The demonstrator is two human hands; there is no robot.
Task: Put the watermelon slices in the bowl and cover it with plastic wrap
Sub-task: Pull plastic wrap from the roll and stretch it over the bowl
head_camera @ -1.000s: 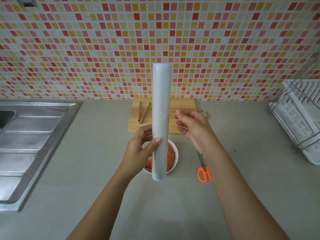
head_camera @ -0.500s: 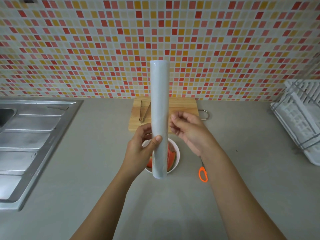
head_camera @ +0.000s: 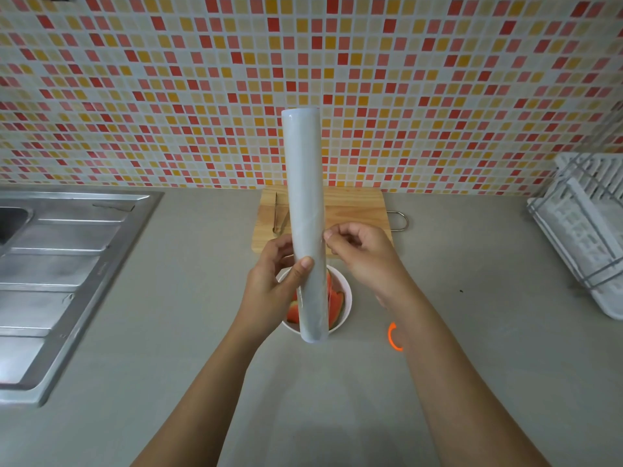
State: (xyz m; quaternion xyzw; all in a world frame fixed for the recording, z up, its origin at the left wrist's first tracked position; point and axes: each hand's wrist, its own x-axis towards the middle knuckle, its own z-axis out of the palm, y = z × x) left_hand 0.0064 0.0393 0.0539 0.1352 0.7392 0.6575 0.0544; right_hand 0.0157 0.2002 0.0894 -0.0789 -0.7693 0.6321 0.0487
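**A:** Right, your left hand [head_camera: 269, 284] is wrapped firmly round the lower part of the plastic wrap roll [head_camera: 305, 214], thumb across the front, holding it upright over the bowl [head_camera: 347, 298]. The watermelon slices [head_camera: 333, 303] already sit inside it, so what's left, I'd say, is the covering.

**B:** And my right hand [head_camera: 364, 251]?

**A:** Its fingertips [head_camera: 328, 234] are pinched together at the roll's right edge. Whether they've actually caught the loose end of the film, I cannot tell; it's too clear to show.

**B:** How do I do this bit well?

**A:** Probably, work a nail along the seam until a corner lifts, then take the whole edge, not one corner, or it will likely tear into a strip. Keep your left grip steady but loose enough that the roll can turn. Draw the sheet out sideways, wider than the bowl's rim.

**B:** And cutting it?

**A:** The orange-handled scissors [head_camera: 392, 337] lie just right of the bowl, half under your forearm. Keep the film taut so it doesn't cling to itself.
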